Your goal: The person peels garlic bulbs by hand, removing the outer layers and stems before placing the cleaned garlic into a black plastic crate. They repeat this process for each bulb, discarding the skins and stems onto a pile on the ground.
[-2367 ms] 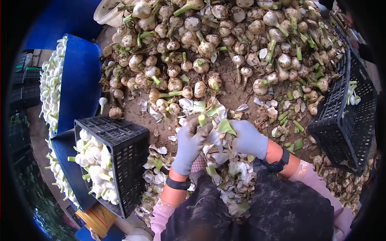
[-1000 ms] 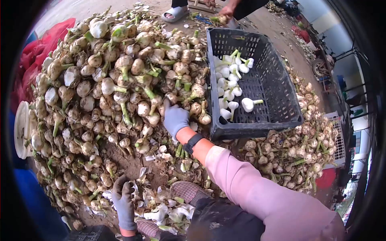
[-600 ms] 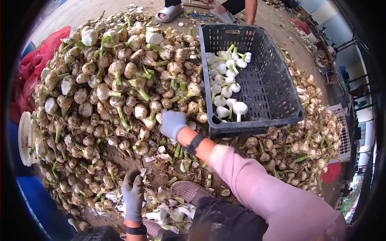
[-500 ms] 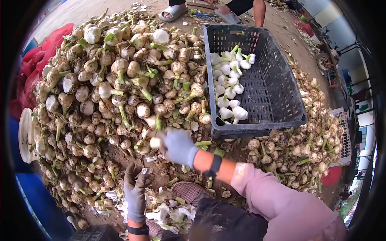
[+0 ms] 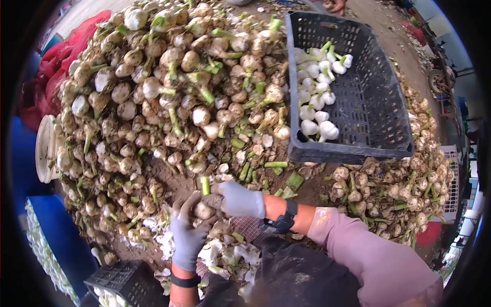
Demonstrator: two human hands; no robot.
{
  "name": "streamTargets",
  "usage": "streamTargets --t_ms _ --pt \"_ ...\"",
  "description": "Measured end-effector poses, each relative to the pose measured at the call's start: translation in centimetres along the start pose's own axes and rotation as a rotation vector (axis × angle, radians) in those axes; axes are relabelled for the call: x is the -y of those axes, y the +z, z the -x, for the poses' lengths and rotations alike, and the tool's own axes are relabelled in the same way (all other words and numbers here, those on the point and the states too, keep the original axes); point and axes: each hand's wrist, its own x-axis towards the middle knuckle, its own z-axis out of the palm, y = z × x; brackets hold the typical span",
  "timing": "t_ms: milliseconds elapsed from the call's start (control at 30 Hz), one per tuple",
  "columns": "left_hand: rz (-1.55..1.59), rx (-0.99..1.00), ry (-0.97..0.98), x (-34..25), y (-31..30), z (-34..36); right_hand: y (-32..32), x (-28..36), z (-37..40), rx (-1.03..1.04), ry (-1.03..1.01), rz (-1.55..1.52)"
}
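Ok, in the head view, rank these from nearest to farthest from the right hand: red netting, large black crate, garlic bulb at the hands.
From the right hand:
1. Garlic bulb: immediately at its left.
2. Large black crate: to the upper right.
3. Red netting: farthest, by the picture's upper-left edge.

2 grey gloves; pink sleeve

left hand: extended forward, curled | right hand: angled inward, finger closure hard to tell | hands: close together
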Motion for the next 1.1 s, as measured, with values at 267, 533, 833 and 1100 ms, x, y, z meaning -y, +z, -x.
streamTargets --t_ms 267,533,833,1100 --pt "0.611 -0.058 -0.211 0.6 0.0 0.5 1.2 0.6 0.9 -0.047 0.238 -0.415" --pt "1.481 -0.212 -0.507 0.2 0.0 0.9 2.7 -1.2 -0.1 -0.466 -0.650 0.594" --pt "0.614 -0.184 -0.369 2.7 0.0 1.3 3.0 0.1 1.8 0.020 0.087 -0.272" --pt "0.773 0.014 -0.386 1.8 -1.5 1.5 1.9 -1.4 0.9 -0.093 -0.173 0.321"
